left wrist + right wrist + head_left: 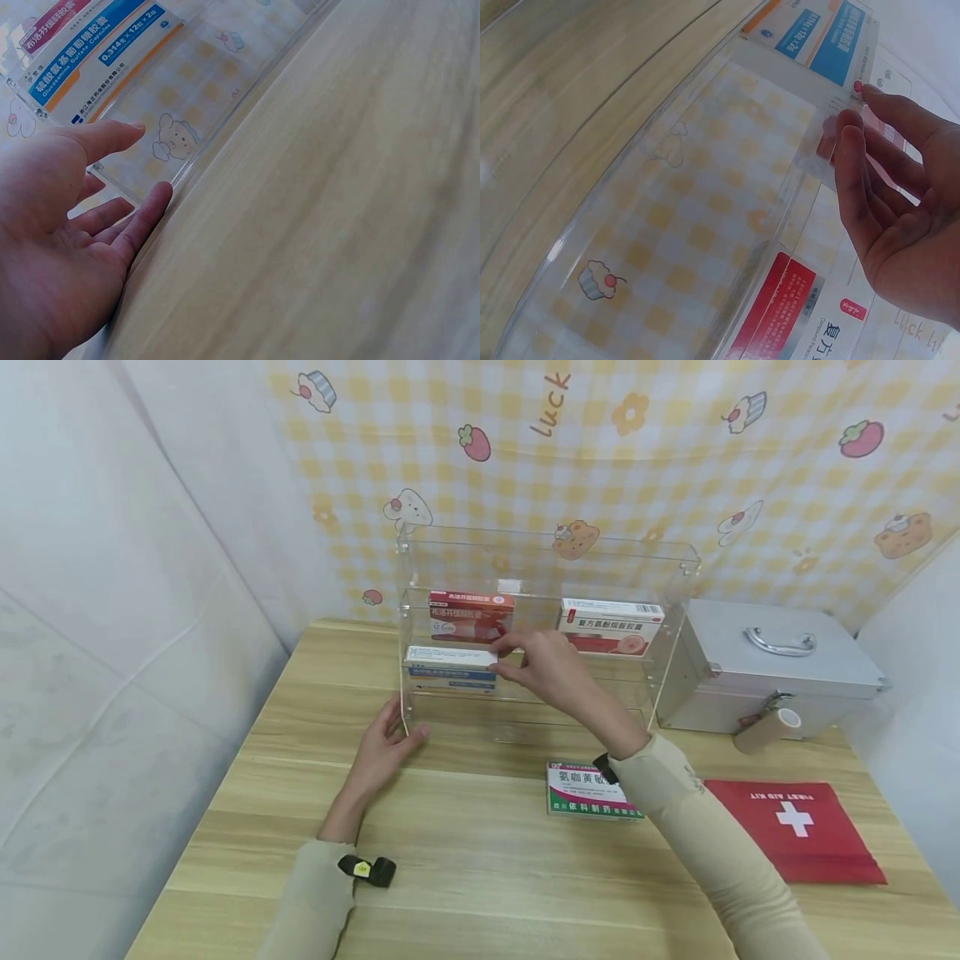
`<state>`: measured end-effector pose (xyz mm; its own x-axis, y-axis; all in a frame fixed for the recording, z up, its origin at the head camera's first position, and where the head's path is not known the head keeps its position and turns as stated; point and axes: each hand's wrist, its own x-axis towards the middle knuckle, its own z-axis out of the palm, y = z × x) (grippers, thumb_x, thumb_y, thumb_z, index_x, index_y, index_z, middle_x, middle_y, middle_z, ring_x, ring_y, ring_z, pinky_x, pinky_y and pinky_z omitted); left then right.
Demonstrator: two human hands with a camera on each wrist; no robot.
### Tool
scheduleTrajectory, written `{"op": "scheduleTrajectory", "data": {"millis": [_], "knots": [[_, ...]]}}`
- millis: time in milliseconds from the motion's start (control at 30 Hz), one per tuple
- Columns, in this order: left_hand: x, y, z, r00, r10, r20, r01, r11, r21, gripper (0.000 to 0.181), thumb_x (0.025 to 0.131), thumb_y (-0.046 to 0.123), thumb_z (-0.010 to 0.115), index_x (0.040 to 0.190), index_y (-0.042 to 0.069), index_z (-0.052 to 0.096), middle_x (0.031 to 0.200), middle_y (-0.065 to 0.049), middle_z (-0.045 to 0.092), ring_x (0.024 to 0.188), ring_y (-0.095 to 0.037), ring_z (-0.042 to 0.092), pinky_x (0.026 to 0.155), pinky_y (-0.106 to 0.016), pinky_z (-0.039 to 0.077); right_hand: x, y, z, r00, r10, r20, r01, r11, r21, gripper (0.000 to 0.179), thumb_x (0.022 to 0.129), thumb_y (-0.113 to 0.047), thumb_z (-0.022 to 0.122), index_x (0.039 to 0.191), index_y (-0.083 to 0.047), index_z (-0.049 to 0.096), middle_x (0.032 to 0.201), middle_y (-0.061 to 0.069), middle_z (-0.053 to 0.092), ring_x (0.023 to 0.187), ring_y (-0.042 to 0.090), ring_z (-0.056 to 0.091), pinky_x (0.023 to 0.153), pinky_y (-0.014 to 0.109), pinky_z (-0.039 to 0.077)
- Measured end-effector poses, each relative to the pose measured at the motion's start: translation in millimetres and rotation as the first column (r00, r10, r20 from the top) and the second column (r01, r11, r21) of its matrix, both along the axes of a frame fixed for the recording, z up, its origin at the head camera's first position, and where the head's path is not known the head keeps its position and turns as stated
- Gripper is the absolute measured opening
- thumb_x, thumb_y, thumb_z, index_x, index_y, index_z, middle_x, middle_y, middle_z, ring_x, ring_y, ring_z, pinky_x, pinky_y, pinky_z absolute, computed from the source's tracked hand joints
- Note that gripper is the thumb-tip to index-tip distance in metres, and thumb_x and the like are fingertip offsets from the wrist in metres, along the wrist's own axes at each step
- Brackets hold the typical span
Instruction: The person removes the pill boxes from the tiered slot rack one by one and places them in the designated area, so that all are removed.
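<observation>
A clear acrylic tiered rack [525,714] stands on the wooden table. On its lower tier, at the left end, sits a blue, white and orange medicine box [452,678], labelled Glucosamine Sulfate Capsules in the left wrist view. My right hand [551,668] pinches the right end of this box between thumb and forefinger. Down at the rack's lower left corner, my left hand [378,752] touches the side panel with loose fingers, its thumb held apart in front. Behind, on the tier above, are a red medicine box [471,617] and a white-and-red medicine box [611,628].
A green-and-white medicine box [592,806] lies on the table before the rack, partly under the right forearm. To the right are a silver metal case [780,668], a tan roll [767,731] and a red first aid pouch [795,839]. A checked curtain [525,485] hangs behind.
</observation>
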<state>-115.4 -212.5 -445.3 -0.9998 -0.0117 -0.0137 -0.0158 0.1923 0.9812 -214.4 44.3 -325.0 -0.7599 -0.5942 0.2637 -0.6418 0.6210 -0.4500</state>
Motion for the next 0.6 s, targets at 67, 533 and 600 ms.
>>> {"op": "scheduleTrajectory", "data": {"millis": [67,533,600], "knots": [[0.1,-0.1,0.1,1.0,0.001,0.002,-0.001,1.0,-0.001,0.076,0.093,0.013,0.069,0.154,0.004,0.025,0.156,-0.018,0.029,0.141,-0.031,0.03,0.11,-0.044,0.038,-0.2,0,-0.2,1.0,0.003,0.002,-0.003,1.0,-0.004,0.022,0.089,-0.025,0.075,0.106,-0.01,0.075,0.1,0.003,0.073,0.059,0.009,0.058,0.05,0.027,0.047],[-6.2,-3.1,-15.1,1.0,0.006,-0.009,-0.006,1.0,0.002,0.077,0.093,0.014,0.07,0.154,0.006,0.024,0.156,-0.018,0.029,0.141,-0.032,0.03,0.111,-0.047,0.035,-6.3,2,-6.4,0.993,-0.025,0.117,0.033,0.997,-0.07,0.025,0.086,-0.024,0.078,0.107,-0.011,0.074,0.098,0.003,0.073,0.066,0.019,0.059,0.054,0.029,0.048],[-9.6,-4.7,-24.2,1.0,0.008,-0.014,-0.008,1.0,0.006,0.078,0.093,0.016,0.07,0.155,0.008,0.024,0.156,-0.017,0.029,0.142,-0.031,0.029,0.112,-0.048,0.034,-7.4,3,-7.6,0.99,-0.024,0.137,0.037,0.995,-0.089,0.024,0.085,-0.024,0.079,0.106,-0.012,0.074,0.098,0.002,0.073,0.067,0.021,0.058,0.054,0.029,0.048]]}}
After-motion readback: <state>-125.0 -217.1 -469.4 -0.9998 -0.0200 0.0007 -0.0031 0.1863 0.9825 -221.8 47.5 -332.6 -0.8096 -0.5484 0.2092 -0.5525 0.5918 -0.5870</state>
